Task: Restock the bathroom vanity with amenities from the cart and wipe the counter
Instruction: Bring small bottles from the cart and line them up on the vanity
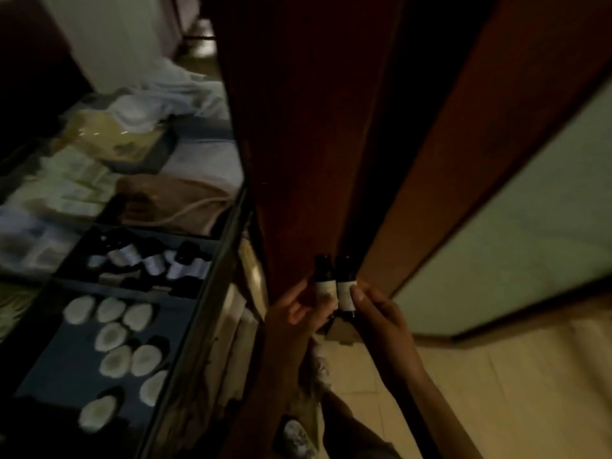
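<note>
Two small dark bottles with pale labels stand upright side by side in front of me. My left hand (299, 313) grips the left bottle (323, 279) and my right hand (381, 313) pinches the right bottle (345, 283). The cart (212, 270) stands to my left, its top tray split into compartments. One compartment holds several more dark bottles (155, 260). The nearer compartment holds several round white soaps (112, 336). The scene is dim and blurred.
A dark red-brown wooden door (318, 127) and its frame (463, 144) rise straight ahead, with a pale wall (536, 220) to the right. Folded white and tan linens (172, 197) fill the far part of the cart. Beige floor tiles (513, 392) lie at lower right.
</note>
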A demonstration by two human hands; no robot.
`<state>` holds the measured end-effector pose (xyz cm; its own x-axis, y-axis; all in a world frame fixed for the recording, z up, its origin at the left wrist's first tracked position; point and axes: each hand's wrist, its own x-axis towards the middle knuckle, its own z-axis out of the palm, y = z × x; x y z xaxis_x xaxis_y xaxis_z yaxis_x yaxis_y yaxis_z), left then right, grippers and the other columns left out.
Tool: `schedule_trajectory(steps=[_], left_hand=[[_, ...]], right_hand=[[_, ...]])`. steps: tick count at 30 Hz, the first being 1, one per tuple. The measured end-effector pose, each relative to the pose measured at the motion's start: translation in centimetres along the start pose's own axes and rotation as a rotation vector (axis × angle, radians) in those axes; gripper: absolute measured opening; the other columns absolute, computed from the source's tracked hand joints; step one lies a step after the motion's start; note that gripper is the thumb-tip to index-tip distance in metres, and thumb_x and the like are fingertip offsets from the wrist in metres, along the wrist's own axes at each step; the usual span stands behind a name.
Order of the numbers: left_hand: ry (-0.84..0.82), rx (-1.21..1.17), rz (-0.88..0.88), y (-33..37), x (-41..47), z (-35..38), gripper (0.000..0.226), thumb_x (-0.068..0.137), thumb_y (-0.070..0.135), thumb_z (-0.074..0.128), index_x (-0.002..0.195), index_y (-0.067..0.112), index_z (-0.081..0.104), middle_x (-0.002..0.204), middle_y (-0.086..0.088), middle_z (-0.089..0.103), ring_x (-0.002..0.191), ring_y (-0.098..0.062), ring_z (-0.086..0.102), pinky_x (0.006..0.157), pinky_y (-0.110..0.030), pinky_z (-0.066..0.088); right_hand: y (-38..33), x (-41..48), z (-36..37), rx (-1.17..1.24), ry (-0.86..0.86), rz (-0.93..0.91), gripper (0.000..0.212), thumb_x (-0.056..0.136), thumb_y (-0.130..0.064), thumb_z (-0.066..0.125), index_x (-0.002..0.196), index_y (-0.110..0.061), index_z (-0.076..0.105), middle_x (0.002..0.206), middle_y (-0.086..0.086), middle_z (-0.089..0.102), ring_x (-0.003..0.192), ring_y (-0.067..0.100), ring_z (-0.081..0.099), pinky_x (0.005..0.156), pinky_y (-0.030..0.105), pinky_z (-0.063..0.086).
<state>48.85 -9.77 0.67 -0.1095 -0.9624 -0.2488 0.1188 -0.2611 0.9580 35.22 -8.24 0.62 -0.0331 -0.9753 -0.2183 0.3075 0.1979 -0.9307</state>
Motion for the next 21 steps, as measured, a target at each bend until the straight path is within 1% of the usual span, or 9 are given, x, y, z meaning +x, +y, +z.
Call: schedule_trajectory(steps=[2, 4, 5, 8, 12, 14, 16, 18, 21], left_hand=[[-0.016, -0.071, -0.042, 0.0, -0.1, 2.1, 0.048, 0.064, 0.022, 0.073, 0.111, 0.019, 0.064, 0.089, 0.006, 0.075, 0.088, -0.011, 0.071, 0.075, -0.025, 0.058], [-0.068, -0.082, -0.065, -0.2, -0.2, 4.0, 0.039, 0.066, 0.012, 0.073, 0.104, 0.019, 0.066, 0.088, 0.006, 0.075, 0.086, -0.008, 0.071, 0.07, -0.019, 0.056], [-0.105, -0.076, -0.073, -0.2, -0.4, 4.9, 0.037, 0.069, 0.01, 0.072, 0.104, 0.018, 0.067, 0.091, 0.007, 0.075, 0.089, -0.008, 0.07, 0.071, -0.018, 0.056], [-0.184, -0.021, -0.078, -0.6, -1.3, 8.1, 0.038, 0.068, 0.021, 0.073, 0.106, 0.019, 0.067, 0.098, 0.004, 0.075, 0.096, -0.01, 0.069, 0.08, -0.023, 0.056], [-0.236, 0.037, -0.068, -1.8, -1.8, 12.8, 0.04, 0.069, 0.029, 0.071, 0.108, 0.021, 0.067, 0.094, 0.008, 0.075, 0.095, -0.008, 0.069, 0.075, -0.02, 0.055], [-0.284, 0.079, -0.079, -2.7, -2.3, 16.1, 0.034, 0.07, 0.033, 0.07, 0.103, 0.027, 0.068, 0.093, 0.014, 0.074, 0.094, -0.005, 0.068, 0.074, -0.018, 0.054], [-0.342, 0.124, -0.08, -3.3, -2.9, 19.9, 0.027, 0.069, 0.036, 0.07, 0.096, 0.032, 0.069, 0.091, 0.016, 0.074, 0.094, -0.004, 0.068, 0.077, -0.021, 0.054], [-0.415, 0.14, -0.083, -3.8, -3.7, 23.8, 0.025, 0.071, 0.035, 0.069, 0.095, 0.032, 0.069, 0.09, 0.012, 0.075, 0.093, -0.007, 0.07, 0.076, -0.023, 0.054], [-0.526, 0.143, -0.093, -4.6, -5.0, 29.5, 0.023, 0.075, 0.028, 0.068, 0.097, 0.029, 0.069, 0.089, 0.009, 0.075, 0.09, -0.007, 0.07, 0.071, -0.018, 0.054]], right_hand=[[-0.3, -1.2, -1.8, -0.001, 0.073, -0.023, 0.031, 0.095, -0.023, 0.048, 0.116, -0.009, 0.066, 0.109, 0.014, 0.07, 0.1, 0.028, 0.066, 0.081, 0.03, 0.053], [-0.7, -2.4, -3.5, 0.01, 0.132, -0.044, 0.029, 0.094, -0.023, 0.049, 0.114, -0.014, 0.068, 0.107, 0.01, 0.072, 0.096, 0.022, 0.068, 0.077, 0.026, 0.054], [-1.0, -2.9, -4.3, 0.022, 0.163, -0.044, 0.029, 0.093, -0.023, 0.05, 0.115, -0.015, 0.068, 0.107, 0.008, 0.072, 0.096, 0.02, 0.068, 0.076, 0.025, 0.054], [-1.4, -4.6, -7.6, 0.035, 0.252, -0.051, 0.031, 0.092, -0.025, 0.053, 0.119, -0.018, 0.066, 0.111, 0.005, 0.071, 0.101, 0.021, 0.068, 0.078, 0.024, 0.054], [-2.4, -6.8, -11.6, 0.041, 0.337, -0.059, 0.03, 0.093, -0.024, 0.055, 0.12, -0.021, 0.066, 0.11, 0.004, 0.072, 0.103, 0.022, 0.068, 0.082, 0.028, 0.056], [-2.8, -8.5, -14.5, 0.059, 0.384, -0.066, 0.028, 0.094, -0.02, 0.054, 0.118, -0.022, 0.066, 0.109, 0.003, 0.072, 0.102, 0.02, 0.068, 0.082, 0.027, 0.056], [-3.3, -10.5, -17.8, 0.091, 0.437, -0.086, 0.027, 0.094, -0.016, 0.053, 0.117, -0.023, 0.066, 0.109, 0.003, 0.072, 0.101, 0.019, 0.068, 0.079, 0.025, 0.055], [-3.9, -12.5, -21.1, 0.097, 0.495, -0.107, 0.03, 0.091, -0.013, 0.056, 0.117, -0.024, 0.066, 0.109, 0.003, 0.072, 0.102, 0.019, 0.068, 0.082, 0.026, 0.055], [-4.7, -15.3, -26.1, 0.084, 0.573, -0.131, 0.039, 0.087, -0.016, 0.066, 0.126, -0.021, 0.061, 0.116, 0.001, 0.07, 0.107, 0.021, 0.066, 0.088, 0.031, 0.054]])
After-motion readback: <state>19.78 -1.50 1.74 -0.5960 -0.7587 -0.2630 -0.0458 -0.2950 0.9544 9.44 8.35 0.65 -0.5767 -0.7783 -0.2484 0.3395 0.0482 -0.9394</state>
